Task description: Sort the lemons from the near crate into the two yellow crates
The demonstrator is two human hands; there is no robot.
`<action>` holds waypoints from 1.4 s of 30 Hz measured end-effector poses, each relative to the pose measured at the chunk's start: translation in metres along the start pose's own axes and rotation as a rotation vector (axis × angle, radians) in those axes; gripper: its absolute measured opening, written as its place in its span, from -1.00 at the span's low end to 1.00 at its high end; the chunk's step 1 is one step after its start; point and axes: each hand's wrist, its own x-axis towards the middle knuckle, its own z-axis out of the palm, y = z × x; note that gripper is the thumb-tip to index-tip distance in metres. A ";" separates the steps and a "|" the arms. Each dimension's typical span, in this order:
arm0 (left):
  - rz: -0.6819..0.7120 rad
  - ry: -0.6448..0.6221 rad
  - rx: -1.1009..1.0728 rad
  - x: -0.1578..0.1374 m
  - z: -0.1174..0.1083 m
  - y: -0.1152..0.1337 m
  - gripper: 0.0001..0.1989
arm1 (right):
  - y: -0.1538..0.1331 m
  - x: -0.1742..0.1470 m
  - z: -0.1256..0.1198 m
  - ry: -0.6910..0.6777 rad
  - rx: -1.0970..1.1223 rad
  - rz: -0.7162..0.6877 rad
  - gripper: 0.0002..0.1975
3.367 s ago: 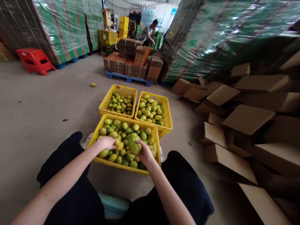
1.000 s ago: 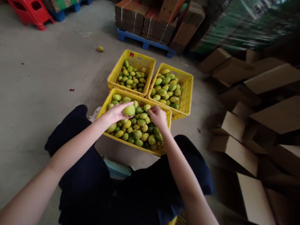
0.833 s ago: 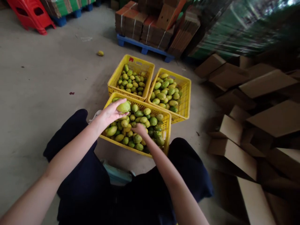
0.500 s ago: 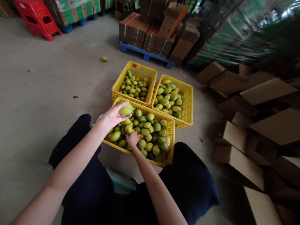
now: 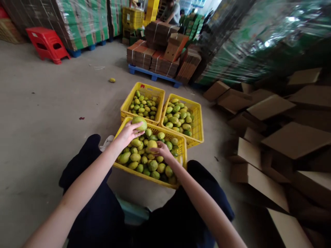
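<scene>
My left hand (image 5: 128, 133) is closed around a large green lemon (image 5: 139, 123), above the far left part of the near yellow crate (image 5: 183, 151). In my right hand (image 5: 162, 152) is a yellow lemon (image 5: 151, 146), gripped by the fingers just over the pile. Many green and yellow lemons (image 5: 153, 165) of differing sizes fill this crate, which stands between my knees. Behind it, a left crate (image 5: 124, 109) and a right crate (image 5: 198, 120), both yellow, hold more lemons.
One lemon (image 5: 112, 80) lies on the floor beyond the crates. Cardboard boxes (image 5: 261, 179) are heaped at the right. A blue pallet (image 5: 155, 76) bears flattened cartons at the back, with a person (image 5: 173, 13) behind. A red stool (image 5: 48, 44) stands at the far left.
My right hand has come up from the pile and now holds a yellow lemon. The left hand keeps its green lemon. The camera view has tilted up, showing more of the background.
</scene>
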 end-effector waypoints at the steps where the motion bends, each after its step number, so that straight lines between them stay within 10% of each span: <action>1: 0.015 -0.023 0.014 0.001 0.003 -0.003 -0.75 | -0.008 -0.005 -0.014 0.017 0.079 -0.044 -0.53; 8: 0.038 -0.180 0.101 0.009 0.021 -0.025 -0.49 | -0.033 -0.039 -0.042 0.146 0.715 -0.351 -0.34; 32: 0.318 -0.541 0.652 -0.007 0.018 -0.024 -0.33 | -0.026 -0.056 -0.034 0.564 0.412 -0.790 -0.49; 42: -0.009 -0.363 0.147 -0.003 0.018 -0.032 -0.62 | -0.032 -0.052 -0.039 0.208 0.927 -0.394 -0.56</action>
